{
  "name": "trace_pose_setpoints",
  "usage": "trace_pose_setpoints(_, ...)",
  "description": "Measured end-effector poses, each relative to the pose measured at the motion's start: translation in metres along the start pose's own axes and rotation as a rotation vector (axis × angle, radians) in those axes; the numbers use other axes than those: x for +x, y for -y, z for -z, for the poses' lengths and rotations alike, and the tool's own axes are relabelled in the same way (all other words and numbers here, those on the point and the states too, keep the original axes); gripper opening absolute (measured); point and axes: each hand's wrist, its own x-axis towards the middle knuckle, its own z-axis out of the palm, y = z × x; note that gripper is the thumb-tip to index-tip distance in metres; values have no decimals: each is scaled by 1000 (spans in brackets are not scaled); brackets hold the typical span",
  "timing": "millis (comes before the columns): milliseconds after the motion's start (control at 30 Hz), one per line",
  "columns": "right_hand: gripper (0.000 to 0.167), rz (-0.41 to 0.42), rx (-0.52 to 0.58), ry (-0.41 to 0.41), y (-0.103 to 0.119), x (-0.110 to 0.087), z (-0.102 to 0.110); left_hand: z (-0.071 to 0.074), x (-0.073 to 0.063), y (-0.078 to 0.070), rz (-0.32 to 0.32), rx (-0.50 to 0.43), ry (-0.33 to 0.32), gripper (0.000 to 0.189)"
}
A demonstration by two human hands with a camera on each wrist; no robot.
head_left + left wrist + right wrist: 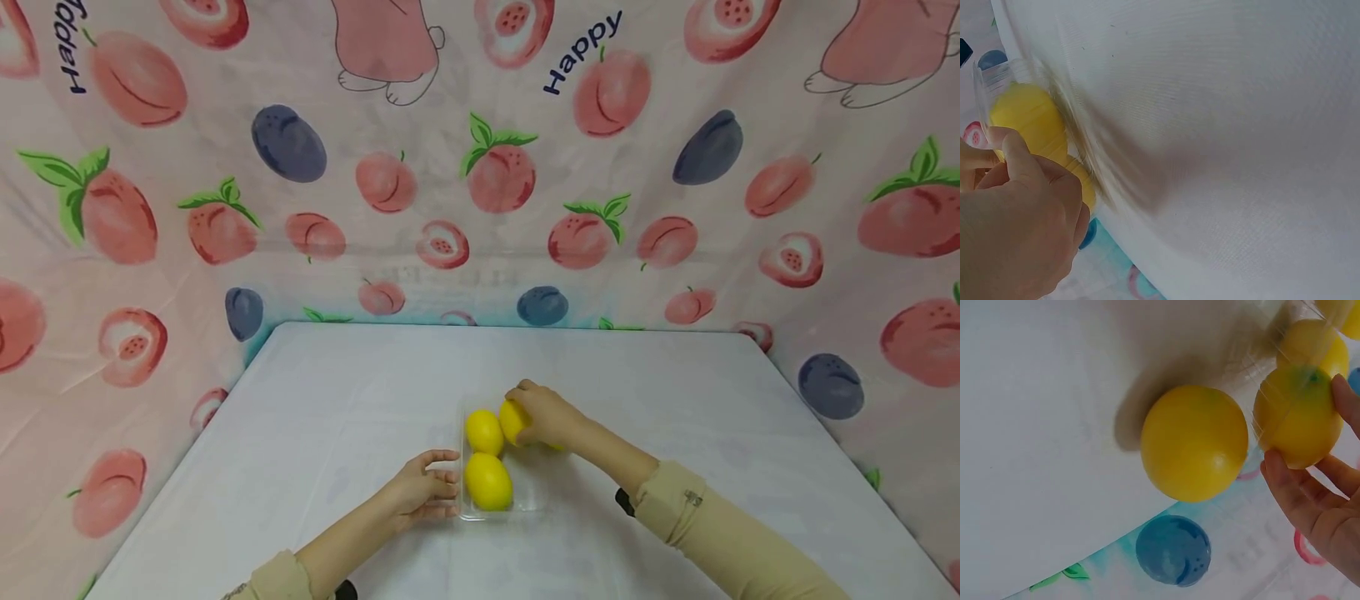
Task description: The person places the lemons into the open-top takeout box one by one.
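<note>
A clear plastic box (532, 502) stands on the white table with two yellow lemons along its left side, a rear lemon (484, 432) and a front lemon (489, 482). My left hand (422, 490) rests its outstretched fingers against the box's left wall. With fingertips and thumb, my right hand (551, 417) grips a third lemon (1297, 419) at the back of the box. Another lemon (1194, 444) lies on the table just outside the box's right side, mostly hidden by the right hand in the head view.
White cloth covers the table (337, 392), whose far edge meets a hanging fabric (442, 183) printed with peaches and other fruit. The same fabric hangs on both sides.
</note>
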Motion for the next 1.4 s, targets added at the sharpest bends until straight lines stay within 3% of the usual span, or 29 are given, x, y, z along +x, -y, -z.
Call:
trace_pose_setpoints(167, 53, 55, -68, -6, -2, 3, -7, 0, 0, -1, -1, -6, 0, 51)
trace_pose_setpoints(500, 56, 59, -120, -11, -4, 4, -18, 0, 1, -4, -1, -16, -5, 50)
trace_pose_setpoints(733, 60, 52, -76, -36, -2, 2, -19, 1, 1, -3, -4, -12, -4, 50)
trace_pose_setpoints(1000, 50, 49, -68, -123, -2, 1, -11, 2, 2, -2, -4, -19, -11, 51)
trace_pose_setpoints(1400, 32, -70, 99, -167, -24, -8, 7, 2, -1, 0, 2, -17, -6, 51)
